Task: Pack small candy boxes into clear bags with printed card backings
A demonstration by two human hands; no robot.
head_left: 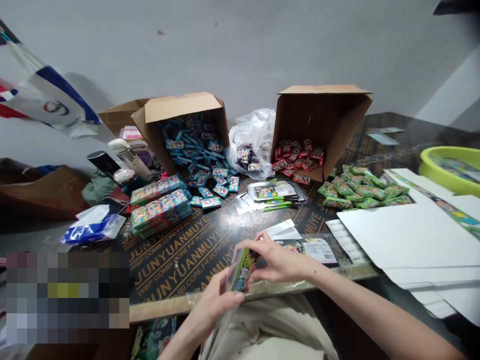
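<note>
Near the table's front edge, a flat green-and-black printed packet (pixel 243 269) in a see-through sleeve stands tilted between my two hands. My left hand (pixel 221 296) is closed on its lower left side, thumb in front. From the right, my right hand (pixel 270 261) grips the upper part with thumb and fingers; some fingertips are hidden behind it. Just beyond my right hand lie white paper slips (pixel 284 230) and a printed card (pixel 318 249). Farther back is a stack of printed cards in plastic sleeves (pixel 272 192).
Tipped cartons hold blue packs (pixel 195 145) and red packs (pixel 298 155), with a white plastic bag (pixel 251 132) between them. Bundled boxes (pixel 161 210) stand left; green packets (pixel 363 187), white sheets (pixel 412 240) and a yellow-green basin (pixel 450 155) are right.
</note>
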